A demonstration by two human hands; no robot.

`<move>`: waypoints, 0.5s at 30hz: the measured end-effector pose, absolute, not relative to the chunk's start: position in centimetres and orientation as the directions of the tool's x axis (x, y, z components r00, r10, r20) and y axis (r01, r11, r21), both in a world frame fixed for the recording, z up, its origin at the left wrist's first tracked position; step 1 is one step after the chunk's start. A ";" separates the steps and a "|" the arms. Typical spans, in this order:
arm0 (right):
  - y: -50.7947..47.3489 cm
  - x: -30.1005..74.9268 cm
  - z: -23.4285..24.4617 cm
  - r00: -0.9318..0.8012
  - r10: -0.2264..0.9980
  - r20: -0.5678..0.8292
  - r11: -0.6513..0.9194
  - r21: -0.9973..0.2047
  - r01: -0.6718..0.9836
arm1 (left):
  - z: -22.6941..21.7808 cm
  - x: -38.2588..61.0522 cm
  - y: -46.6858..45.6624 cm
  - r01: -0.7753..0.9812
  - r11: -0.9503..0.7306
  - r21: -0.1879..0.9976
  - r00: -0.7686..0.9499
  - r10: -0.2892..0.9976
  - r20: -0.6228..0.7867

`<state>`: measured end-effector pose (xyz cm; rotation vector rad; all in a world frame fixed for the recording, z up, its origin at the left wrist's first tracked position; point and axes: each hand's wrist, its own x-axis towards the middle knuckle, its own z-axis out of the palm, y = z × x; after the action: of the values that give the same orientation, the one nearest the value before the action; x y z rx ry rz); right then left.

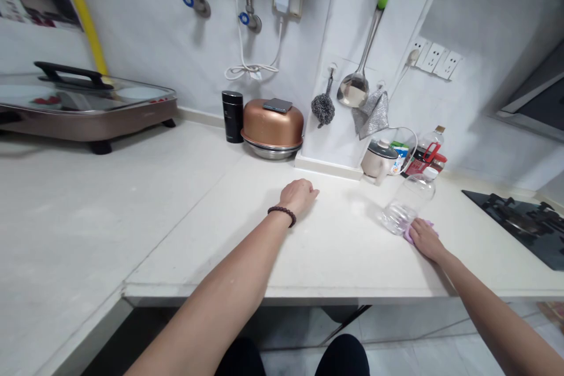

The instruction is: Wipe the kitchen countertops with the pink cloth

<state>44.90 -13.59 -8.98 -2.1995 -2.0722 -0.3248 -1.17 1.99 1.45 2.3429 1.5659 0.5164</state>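
Note:
My left hand [298,195] rests on the white counter [220,229] near its middle, fingers curled under loosely, nothing visible in them. A dark bead bracelet [282,214] circles that wrist. My right hand [423,238] lies palm down on a small purple cloth [409,234], pressing it onto the counter. A clear plastic bottle [408,202] with a little water lies on its side just beyond the cloth, touching it.
A copper pot [273,123] upturned on a steel bowl and a black canister [232,116] stand at the back. A small cooker [379,158], sauce bottles [425,155], a hanging ladle [355,88] and scrubber [323,108] are right of them. Gas hob [520,220] far right; electric griddle [83,108] left.

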 end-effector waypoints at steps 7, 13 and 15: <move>-10.5 41.0 -8.6 -0.117 0.969 0.217 0.099 0.094 0.991 | 1.6 -1.1 1.9 0.834 -0.369 0.410 0.347 0.929 0.132; -6.6 40.5 -8.5 -0.135 0.968 0.210 0.113 0.116 0.987 | 1.4 -1.0 1.8 0.840 -0.371 0.395 0.351 0.928 0.126; -5.2 40.8 -8.5 -0.114 0.971 0.209 0.090 0.119 0.989 | 1.2 -1.0 1.9 0.843 -0.374 0.386 0.353 0.927 0.127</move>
<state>40.80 -5.22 -8.45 -2.0388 -2.2620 -0.3520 -1.02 1.90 1.22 2.3637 1.5849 0.4767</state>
